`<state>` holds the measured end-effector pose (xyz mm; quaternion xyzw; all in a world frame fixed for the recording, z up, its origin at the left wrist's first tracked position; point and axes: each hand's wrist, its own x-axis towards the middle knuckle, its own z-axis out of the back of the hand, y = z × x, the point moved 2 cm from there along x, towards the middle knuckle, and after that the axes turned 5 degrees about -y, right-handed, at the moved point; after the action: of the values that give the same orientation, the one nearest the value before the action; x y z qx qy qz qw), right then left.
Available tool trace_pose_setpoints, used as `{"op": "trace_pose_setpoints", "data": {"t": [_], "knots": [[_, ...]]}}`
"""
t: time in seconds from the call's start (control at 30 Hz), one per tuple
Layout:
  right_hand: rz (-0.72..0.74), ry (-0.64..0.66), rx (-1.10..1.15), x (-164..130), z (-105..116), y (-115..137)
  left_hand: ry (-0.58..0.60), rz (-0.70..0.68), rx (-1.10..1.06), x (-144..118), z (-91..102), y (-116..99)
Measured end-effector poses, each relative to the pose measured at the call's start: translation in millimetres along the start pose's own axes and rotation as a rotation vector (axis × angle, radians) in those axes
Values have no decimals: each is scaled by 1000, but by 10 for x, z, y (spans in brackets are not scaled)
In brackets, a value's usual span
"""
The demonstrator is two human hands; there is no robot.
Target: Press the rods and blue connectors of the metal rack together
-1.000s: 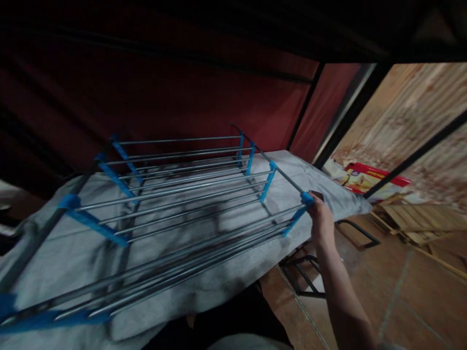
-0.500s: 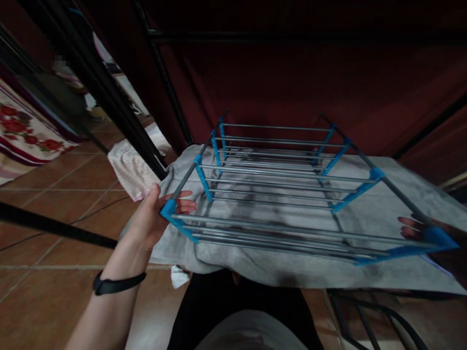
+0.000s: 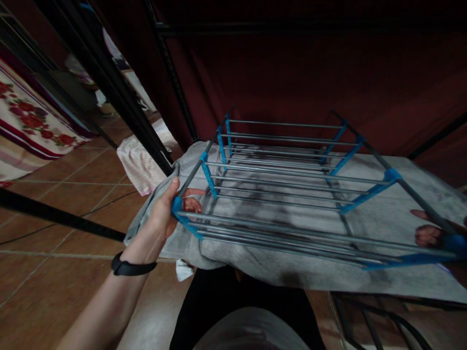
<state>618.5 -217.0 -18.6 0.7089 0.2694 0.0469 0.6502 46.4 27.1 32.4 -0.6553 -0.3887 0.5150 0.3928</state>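
Note:
A shoe rack [image 3: 270, 170] of thin grey metal rods and blue plastic side brackets lies on a grey blanket [image 3: 251, 267] in front of me. My left hand [image 3: 168, 209] wraps round its left side pole beside the blue corner bracket [image 3: 177, 206], thumb on top and fingers curled inside. At the far right edge my right hand [image 3: 428, 236], dark and partly cut off, has its fingers round the right side pole by the other corner bracket.
Black metal posts [image 3: 95, 73] stand to the left and a dark red curtain [image 3: 292, 78] hangs behind. A striped cloth [image 3: 140, 163] lies on the tiled floor [image 3: 91, 204], with a flowered blanket [image 3: 29, 116] farther left. Black metal bars [image 3: 375, 316] show at lower right.
The whole view has shifted, so the rack and both hands appear farther right. The fingers of both hands look more curled round the rack's poles.

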Motion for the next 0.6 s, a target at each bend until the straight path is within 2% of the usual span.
{"op": "trace_pose_setpoints", "data": {"t": [0.1,0.33,0.6], "knots": [[-66,-59,-146,-16,-30,13,-18,-29,-4,2,-5,4],[-4,-138,-108,-197,-179,64,-60,-94,14,5,-2,20],[89,-24,-71,-288,-257,66,-102,-83,61,-4,-34,-21]]}}
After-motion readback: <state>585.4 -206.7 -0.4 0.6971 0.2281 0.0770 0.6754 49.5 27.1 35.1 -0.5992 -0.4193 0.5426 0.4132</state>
